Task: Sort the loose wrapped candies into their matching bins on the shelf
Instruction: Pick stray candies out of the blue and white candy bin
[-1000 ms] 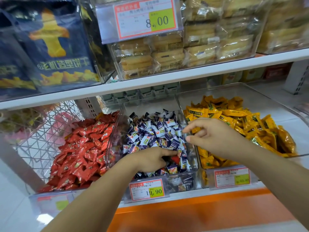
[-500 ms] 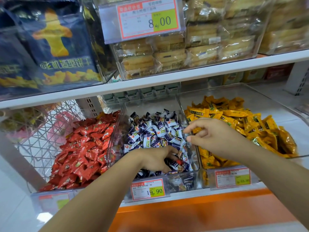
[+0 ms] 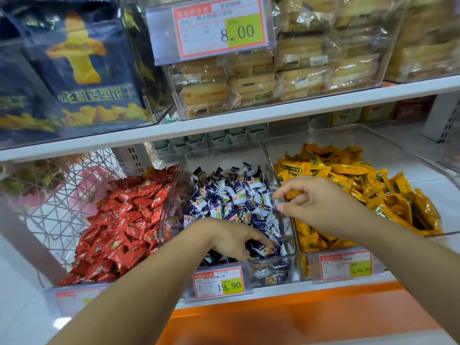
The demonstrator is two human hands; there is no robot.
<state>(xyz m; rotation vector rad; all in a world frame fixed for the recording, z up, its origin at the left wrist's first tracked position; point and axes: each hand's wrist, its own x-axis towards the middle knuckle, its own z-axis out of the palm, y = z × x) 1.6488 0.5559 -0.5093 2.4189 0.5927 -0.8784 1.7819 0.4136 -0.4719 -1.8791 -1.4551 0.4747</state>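
Three clear bins sit side by side on the lower shelf: red candies [image 3: 124, 220] on the left, purple-and-white candies [image 3: 231, 195] in the middle bin [image 3: 286, 245], yellow candies [image 3: 361, 180] on the right. My left hand [image 3: 231, 239] reaches into the front of the middle bin. Its fingertips curl round a stray red candy [image 3: 273, 244], which is mostly hidden among the purple wrappers. Over the right side of the middle bin hovers my right hand [image 3: 316, 202], fingers loosely curled and holding nothing.
Price tags [image 3: 219, 282] are clipped to the bin fronts. A white shelf board [image 3: 249, 120] hangs low over the bins and carries boxed biscuits [image 3: 273, 78] and blue snack bags [image 3: 82, 70]. A wire basket [image 3: 62, 195] stands at the left. An orange ledge [image 3: 298, 314] runs below.
My left hand has pushed deeper and rightward into the front of the purple pile, covering the red candy that lay exposed before. My right hand has barely shifted.
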